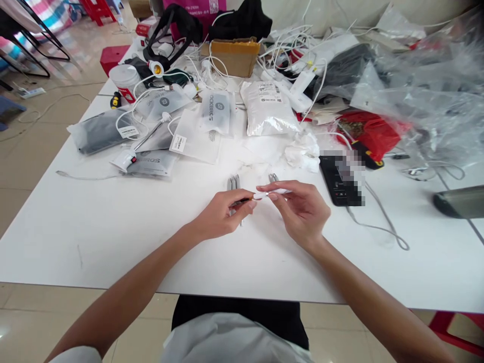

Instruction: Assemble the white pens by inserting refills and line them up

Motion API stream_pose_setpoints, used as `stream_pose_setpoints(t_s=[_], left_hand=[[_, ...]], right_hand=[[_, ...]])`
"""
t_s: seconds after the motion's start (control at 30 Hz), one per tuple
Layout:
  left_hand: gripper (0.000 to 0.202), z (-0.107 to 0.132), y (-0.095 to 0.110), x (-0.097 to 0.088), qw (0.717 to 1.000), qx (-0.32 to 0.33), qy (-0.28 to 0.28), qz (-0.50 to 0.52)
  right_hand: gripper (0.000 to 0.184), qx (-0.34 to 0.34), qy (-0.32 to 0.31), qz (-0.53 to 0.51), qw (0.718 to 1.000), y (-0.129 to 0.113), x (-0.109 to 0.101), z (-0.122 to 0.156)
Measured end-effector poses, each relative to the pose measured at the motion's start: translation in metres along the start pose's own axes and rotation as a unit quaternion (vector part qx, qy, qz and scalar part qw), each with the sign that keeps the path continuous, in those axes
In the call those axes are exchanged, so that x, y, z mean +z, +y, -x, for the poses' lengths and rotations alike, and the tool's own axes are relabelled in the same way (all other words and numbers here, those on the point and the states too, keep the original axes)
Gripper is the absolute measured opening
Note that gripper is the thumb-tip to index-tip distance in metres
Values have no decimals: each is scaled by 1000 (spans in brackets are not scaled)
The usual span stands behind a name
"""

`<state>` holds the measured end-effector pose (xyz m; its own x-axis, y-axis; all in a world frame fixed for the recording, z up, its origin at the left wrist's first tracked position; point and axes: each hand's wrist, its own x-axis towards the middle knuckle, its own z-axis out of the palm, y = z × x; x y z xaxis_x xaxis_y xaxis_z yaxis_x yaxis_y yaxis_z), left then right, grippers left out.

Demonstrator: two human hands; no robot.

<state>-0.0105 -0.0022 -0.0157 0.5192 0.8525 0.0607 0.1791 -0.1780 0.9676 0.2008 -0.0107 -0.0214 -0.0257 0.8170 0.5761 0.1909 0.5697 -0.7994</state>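
Over the white table [151,252], my two hands meet in front of me. My left hand [217,216] is closed in a pinch on a thin, dark, pen-like stick [243,200]. A slim white pen-shaped piece [260,195] sits between the fingertips of my right hand [305,212], its left end against the dark stick. Whether the two parts are joined cannot be made out. Several silver pen-like sticks [234,181] lie beneath my left hand, partly covered by it. Behind my right fingers show the tips of more silver sticks [273,177].
To the right lie a black phone [335,184], a grey cable [381,234] and a dark cylinder [459,201]. Crumpled white tissue [304,154], a white parcel bag [268,111] and frosted pouches [217,113] lie beyond. Tangled white cables, a cardboard box [234,58] and clear plastic [423,96] crowd the back.
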Motion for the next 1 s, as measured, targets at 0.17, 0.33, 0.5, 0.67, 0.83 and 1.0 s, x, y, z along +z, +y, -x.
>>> stream_pose_setpoints(t_s=[0.17,0.33,0.5,0.67,0.83,1.0], left_hand=[[43,-3,-11,0,999,44,-13,-27],[34,-7,-19,0,995,58,79,11],[14,-10,-21,-3,987,94,125,-38],[16,-10,-23,-2,975,145,148,-77],[16,-11,-27,-5,958,188,174,-131],[15,-13,-30,-11,933,237,178,-205]], right_hand=[[22,10,-1,29,1000,8,-2,-1],[18,40,-18,20,999,13,-3,-2],[21,65,-30,73,995,12,-8,-7],[33,101,-91,133,982,10,-14,-13],[26,37,-150,185,971,14,-14,-8],[19,-2,-195,202,960,15,-14,-6]])
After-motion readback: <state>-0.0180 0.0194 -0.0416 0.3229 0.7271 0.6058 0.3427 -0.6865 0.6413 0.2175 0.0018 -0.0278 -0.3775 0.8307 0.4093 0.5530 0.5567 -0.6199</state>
